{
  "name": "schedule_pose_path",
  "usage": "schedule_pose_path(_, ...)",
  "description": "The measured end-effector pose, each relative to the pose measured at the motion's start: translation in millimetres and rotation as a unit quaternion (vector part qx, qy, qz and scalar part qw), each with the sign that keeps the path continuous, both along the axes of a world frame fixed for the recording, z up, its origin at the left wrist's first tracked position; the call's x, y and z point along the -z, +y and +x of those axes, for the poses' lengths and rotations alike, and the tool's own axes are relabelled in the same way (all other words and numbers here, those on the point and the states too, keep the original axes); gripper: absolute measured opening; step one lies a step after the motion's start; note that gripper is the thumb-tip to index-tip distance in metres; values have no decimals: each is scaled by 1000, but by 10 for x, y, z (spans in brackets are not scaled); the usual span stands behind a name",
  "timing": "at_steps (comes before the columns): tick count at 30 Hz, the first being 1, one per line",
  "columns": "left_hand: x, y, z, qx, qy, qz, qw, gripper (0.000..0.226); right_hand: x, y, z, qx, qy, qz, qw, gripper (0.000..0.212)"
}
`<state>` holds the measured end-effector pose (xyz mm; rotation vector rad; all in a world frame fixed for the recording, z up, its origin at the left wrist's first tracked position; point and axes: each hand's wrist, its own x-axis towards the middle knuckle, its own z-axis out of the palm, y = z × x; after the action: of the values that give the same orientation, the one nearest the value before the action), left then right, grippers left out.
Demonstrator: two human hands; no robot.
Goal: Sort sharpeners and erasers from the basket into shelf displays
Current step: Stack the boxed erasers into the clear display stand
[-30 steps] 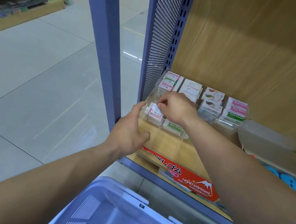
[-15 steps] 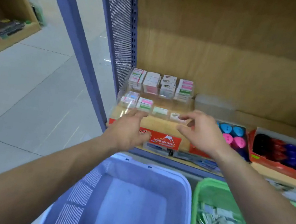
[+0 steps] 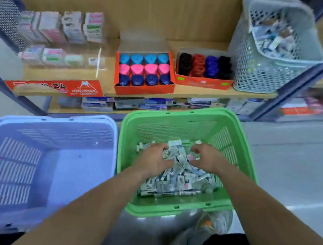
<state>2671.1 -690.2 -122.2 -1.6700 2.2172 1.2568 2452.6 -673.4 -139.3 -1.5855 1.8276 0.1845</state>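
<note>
Fingers (image 3: 164,150) of left hand (image 3: 152,160) and right hand (image 3: 207,158) curled among packets (image 3: 178,178) in green basket (image 3: 188,111), grasp indeterminate; picking step, requires sorting by type.

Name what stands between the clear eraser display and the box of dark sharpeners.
An orange box of blue, pink and navy sharpeners, shown in the head view.

1. The green basket (image 3: 189,110) is open on top, and its far end is bare beyond the pile of packets (image 3: 177,180).
2. The lilac basket (image 3: 44,116), just beside it, is open too.
3. On the shelf (image 3: 201,92), the clear display (image 3: 63,51), two orange boxes (image 3: 142,91) and the grey mesh basket (image 3: 265,74) stand close together, leaving only a front strip bare.
</note>
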Motion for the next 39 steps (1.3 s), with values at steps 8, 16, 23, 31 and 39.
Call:
schedule_pose_path(8,1003,-146,-334,-54,-84,88,991,93,942,-109,-103,32,-47,119,991,125)
schedule_pose_path(16,1395,-194,-427,-44,-85,84,992,93,1189,-198,-148,75,-56,82,992,147)
schedule_pose_path(23,1407,-334,-456,-53,-60,145,986,88,1175,-258,-155,41,-19,98,994,135)
schedule_pose_path(31,1402,-350,-473,-79,-24,212,974,71,1155,-283,-139,37,-37,136,989,139)
schedule_pose_path(39,1359,-294,-529,-59,-50,229,970,78,1185,-272,-166,27,-49,145,988,142)
